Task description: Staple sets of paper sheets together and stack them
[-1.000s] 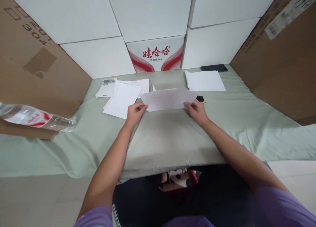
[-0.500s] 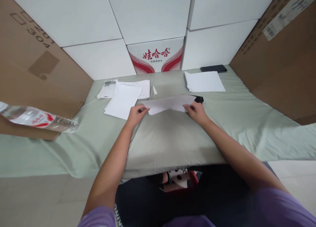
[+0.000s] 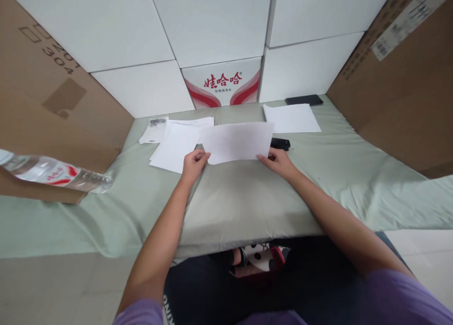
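A white sheet of paper [image 3: 238,141] is held up between both hands, tilted toward me above the cloth. My left hand [image 3: 194,165] pinches its lower left corner between thumb and fingers. At the lower right corner, my right hand [image 3: 278,161] pinches it the same way. Just beyond my right hand lies a black object [image 3: 281,143], partly covered by the paper; its kind is unclear. Left of the held sheet, loose white papers [image 3: 175,145] overlap on the cloth, near my left hand. A further stack of white paper [image 3: 293,118] rests at the back right.
A green-grey cloth [image 3: 244,202] covers the surface. White boxes [image 3: 219,82] form a wall behind. Cardboard boxes stand at the left [image 3: 60,94] and right [image 3: 406,89]. A water bottle [image 3: 58,172] lies at the left. A dark flat phone-like object [image 3: 304,100] sits at the back right. A small clear bag [image 3: 155,129] lies back left.
The sheet was bowed and tilted flatter; now it is raised more upright and flatter across, its face toward me. Both hands keep hold of its corners and have shifted slightly.
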